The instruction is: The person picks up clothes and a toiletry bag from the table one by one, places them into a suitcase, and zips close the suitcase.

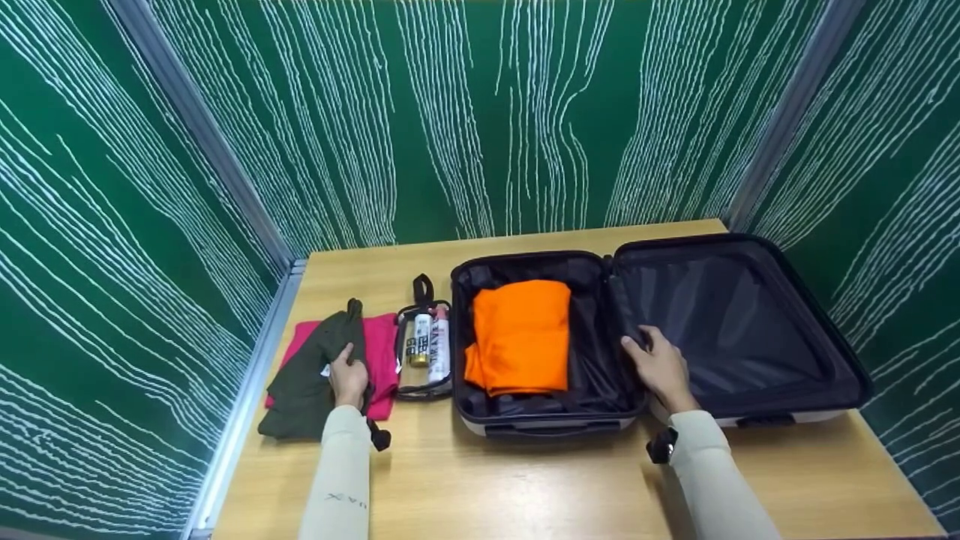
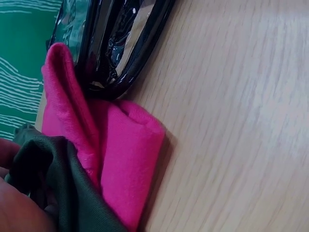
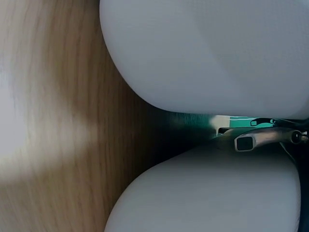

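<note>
My left hand [image 1: 349,377] pinches a fold of a dark green garment [image 1: 309,394] between thumb and fingers. In the left wrist view the green cloth [image 2: 79,183] bunches up beside the fingers [image 2: 6,153]. Folded pink clothing [image 1: 384,352] lies partly under it on the table. My right hand [image 1: 661,369] rests at the hinge side of an open suitcase [image 1: 551,429], thumb and forefinger extended along the lid's inner edge. A folded orange garment [image 1: 521,337] lies in the suitcase's left half. The right wrist view shows the suitcase shells [image 3: 203,53], with the hand out of sight.
Between the pink clothing and the suitcase lies a clear toiletry bag [image 1: 405,379] with black trim, holding bottles [image 1: 439,349]. The suitcase lid [image 1: 720,330] lies opened out to the right on the wooden table [image 1: 510,487]. Green walls [image 1: 540,150] with white lines enclose the table.
</note>
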The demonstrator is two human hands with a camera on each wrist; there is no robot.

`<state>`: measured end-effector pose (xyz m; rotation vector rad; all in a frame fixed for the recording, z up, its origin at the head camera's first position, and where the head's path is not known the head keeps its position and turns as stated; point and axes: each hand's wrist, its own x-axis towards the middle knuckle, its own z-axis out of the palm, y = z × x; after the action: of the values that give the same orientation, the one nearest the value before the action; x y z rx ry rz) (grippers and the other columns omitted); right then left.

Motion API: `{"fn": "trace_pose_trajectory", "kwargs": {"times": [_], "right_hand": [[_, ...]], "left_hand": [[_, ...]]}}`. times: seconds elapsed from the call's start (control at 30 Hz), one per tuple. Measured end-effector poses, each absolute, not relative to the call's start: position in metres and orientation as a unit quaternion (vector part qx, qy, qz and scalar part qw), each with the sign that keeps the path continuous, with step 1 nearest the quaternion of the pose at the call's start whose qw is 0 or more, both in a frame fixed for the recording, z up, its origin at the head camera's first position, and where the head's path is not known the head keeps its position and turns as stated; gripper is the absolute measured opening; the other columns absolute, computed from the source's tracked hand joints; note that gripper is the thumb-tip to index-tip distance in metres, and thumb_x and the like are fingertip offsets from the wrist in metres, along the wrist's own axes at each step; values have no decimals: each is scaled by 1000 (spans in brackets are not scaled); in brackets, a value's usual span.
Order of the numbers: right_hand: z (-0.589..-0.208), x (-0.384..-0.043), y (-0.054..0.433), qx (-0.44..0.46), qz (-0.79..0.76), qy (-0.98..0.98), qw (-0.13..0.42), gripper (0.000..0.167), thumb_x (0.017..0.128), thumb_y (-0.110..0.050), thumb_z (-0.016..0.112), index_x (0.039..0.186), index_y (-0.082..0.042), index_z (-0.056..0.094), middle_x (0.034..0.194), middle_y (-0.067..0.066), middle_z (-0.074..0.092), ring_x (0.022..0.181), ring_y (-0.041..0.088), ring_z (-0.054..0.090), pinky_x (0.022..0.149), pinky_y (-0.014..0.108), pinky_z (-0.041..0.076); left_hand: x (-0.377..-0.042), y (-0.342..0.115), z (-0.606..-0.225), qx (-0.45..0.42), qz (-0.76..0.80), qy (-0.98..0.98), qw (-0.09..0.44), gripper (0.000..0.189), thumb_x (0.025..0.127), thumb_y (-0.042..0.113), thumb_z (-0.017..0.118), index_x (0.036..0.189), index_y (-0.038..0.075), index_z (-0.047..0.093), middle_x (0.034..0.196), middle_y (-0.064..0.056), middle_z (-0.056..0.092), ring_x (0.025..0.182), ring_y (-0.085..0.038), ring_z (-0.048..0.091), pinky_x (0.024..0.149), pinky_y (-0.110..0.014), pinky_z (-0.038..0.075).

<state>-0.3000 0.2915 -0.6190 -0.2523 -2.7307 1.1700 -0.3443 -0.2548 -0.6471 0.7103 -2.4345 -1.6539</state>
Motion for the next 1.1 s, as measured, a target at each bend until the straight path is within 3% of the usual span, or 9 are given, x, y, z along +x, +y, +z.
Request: {"fn": "trace_pose_trajectory", "kwargs": {"times": [0.17,0.33,0.63,0.83,1.1], "right_hand": [[-621,-300,291,-85,395,-911,76,64,102,-51,54,150,-8,48,131,25,64,123,47,59,105,60,41],[-620,-300,292,-89,395,-911,72,65,102,-52,53,151,-9,48,132,25,64,124,47,58,106,60,41],[-618,-300,293,-86,391,-915,60,67,103,-53,50,152,-7,45,138,28,60,128,48,55,108,61,39],[-618,-300,293,-90,391,-914,64,66,103,-51,52,151,-7,46,139,27,60,129,48,55,109,61,39],[-617,-301,293,-86,393,-913,69,64,103,-50,53,150,-7,47,137,27,62,127,48,56,107,61,40]], "left_hand": [[-344,-255,-648,249,-549,-795,58,51,105,15,47,156,12,43,164,-22,33,155,-39,24,125,-53,24],[-344,-255,-649,258,-546,-794,68,54,102,19,60,154,12,47,163,-22,36,155,-40,25,126,-52,23],[-343,-250,-649,267,-533,-799,78,65,95,16,66,156,15,43,166,-29,24,156,-42,20,126,-53,20],[-339,-249,-646,260,-516,-810,97,74,93,13,67,160,16,36,163,-28,30,153,-43,24,126,-53,20],[-337,-247,-640,256,-472,-837,107,75,94,12,67,161,21,34,165,-24,30,157,-44,14,126,-57,17]]}}
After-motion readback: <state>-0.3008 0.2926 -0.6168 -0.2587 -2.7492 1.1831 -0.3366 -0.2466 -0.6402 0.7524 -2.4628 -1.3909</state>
